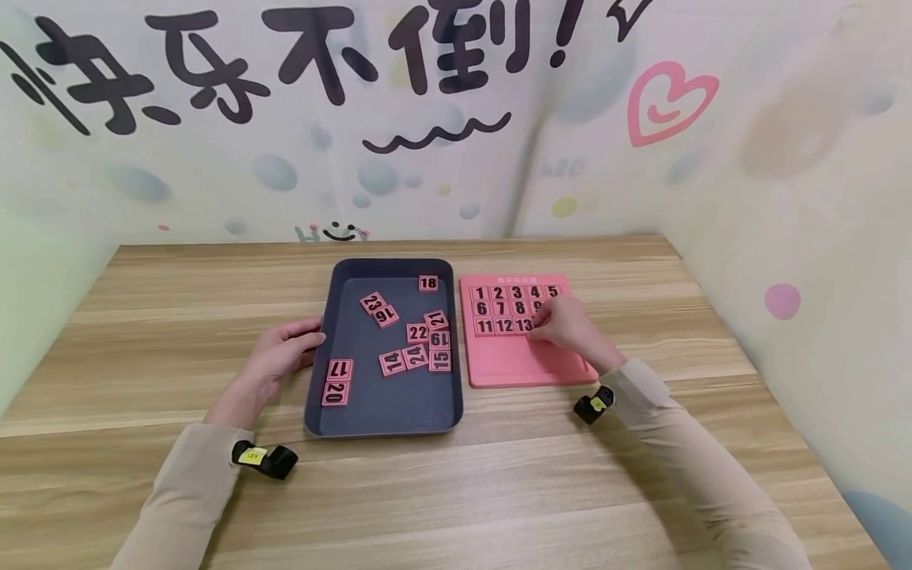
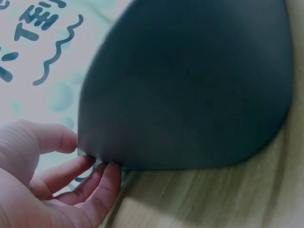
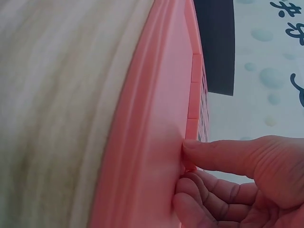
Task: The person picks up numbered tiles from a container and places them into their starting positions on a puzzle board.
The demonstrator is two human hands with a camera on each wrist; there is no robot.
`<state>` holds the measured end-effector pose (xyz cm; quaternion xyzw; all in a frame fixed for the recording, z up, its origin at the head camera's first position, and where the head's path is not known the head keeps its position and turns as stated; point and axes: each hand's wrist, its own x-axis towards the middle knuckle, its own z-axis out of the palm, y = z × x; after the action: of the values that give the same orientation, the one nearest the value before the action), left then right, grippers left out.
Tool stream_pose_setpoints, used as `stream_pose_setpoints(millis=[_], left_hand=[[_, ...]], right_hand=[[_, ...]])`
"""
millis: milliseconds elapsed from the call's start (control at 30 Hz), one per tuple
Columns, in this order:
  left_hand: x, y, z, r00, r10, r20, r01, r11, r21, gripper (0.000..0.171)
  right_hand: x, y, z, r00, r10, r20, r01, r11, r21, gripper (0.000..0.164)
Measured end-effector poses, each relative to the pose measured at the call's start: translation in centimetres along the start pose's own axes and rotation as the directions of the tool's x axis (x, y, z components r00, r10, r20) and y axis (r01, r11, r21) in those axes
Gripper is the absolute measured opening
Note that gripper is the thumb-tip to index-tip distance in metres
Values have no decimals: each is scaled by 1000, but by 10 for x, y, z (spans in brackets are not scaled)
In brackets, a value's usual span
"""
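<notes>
My left hand (image 1: 281, 352) grips the left rim of a dark grey tray (image 1: 385, 412). In the left wrist view, the thumb meets the tray's edge and the fingertips touch its side below. Pink number tiles lie scattered in the tray, among them 18 (image 1: 428, 283), 22 (image 1: 417, 332) and 17 (image 1: 339, 370). My right hand (image 1: 570, 328) is over the pink puzzle board (image 1: 499, 364), thumb and fingers pinching the 13 tile (image 1: 523, 325) at the end of the third row. Rows from 1 to 12 sit above and left of it, partly hidden by the hand.
Tray and board lie side by side on a wood-grain table (image 1: 499, 491), a narrow gap between them. A printed wall cloth (image 1: 456, 190) rises behind the table. Each wrist wears a black strapped camera, the left one (image 1: 267, 459) near the tray's front corner.
</notes>
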<state>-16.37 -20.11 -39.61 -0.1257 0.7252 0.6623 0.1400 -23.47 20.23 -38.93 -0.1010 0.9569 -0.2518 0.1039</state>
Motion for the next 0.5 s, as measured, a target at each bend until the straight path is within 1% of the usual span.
stream_pose_setpoints(millis=[200, 300, 367, 500], left_hand=[[-1, 0, 0, 1000, -2, -13, 2, 1000, 4, 51], [-2, 0, 0, 1000, -2, -13, 2, 1000, 7, 50], [-2, 0, 0, 1000, 1, -13, -1, 1000, 7, 51], [0, -2, 0, 1000, 2, -27, -2, 1000, 1, 51]], right_hand=[[2, 2, -5, 1000, -23, 19, 23, 1000, 4, 20], [3, 1, -10, 999, -35, 14, 35, 999, 18, 19], [5, -2, -13, 999, -44, -1, 44, 998, 35, 17], [8, -15, -19, 999, -30, -23, 32, 996, 82, 16]])
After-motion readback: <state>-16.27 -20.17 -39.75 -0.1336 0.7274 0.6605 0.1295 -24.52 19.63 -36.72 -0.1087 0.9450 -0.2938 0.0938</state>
